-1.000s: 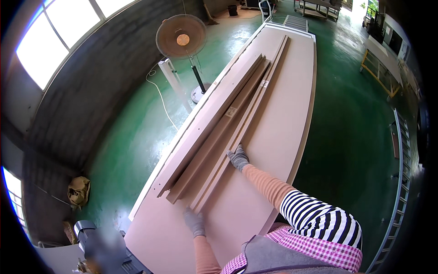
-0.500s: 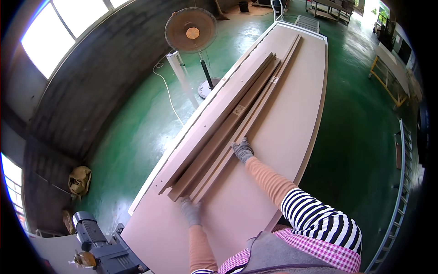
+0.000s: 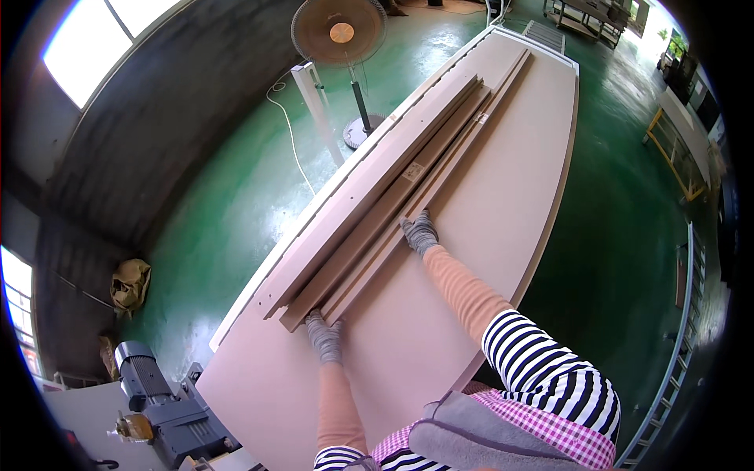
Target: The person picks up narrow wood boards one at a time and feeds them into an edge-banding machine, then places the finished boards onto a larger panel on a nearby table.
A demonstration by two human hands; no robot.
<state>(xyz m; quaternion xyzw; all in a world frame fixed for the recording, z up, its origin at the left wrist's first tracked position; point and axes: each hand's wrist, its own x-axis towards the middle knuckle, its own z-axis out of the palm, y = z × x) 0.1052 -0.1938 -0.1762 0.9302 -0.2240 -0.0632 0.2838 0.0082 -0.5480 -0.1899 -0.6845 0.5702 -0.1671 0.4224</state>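
Note:
Side by side on a large pale board (image 3: 503, 180) lie several long strips. Rightmost is a narrow brown channel-shaped strip (image 3: 449, 177). My left hand (image 3: 324, 339), in a grey glove, is closed around its near end, thumb and fingers on either side. Farther along its right edge, my right hand (image 3: 421, 232), also gloved in grey, grips the same strip, with part of the fingers hidden. Touching or nearly touching it on the left is a wider brown strip (image 3: 377, 210) with a small pale label. Beyond that lies a pale strip (image 3: 345, 206) with small holes.
A standing fan (image 3: 340, 33) and a white post (image 3: 316, 106) stand left of the board. At the lower left is a grey motor (image 3: 161, 408). A ladder (image 3: 682, 337) and a yellow-legged table (image 3: 675, 149) are on the right. A crumpled tan sack (image 3: 129, 284) lies by the wall.
My left hand has moved slightly forward and closed more firmly around the strip's near end. My right hand keeps its hold. The view has shifted a little.

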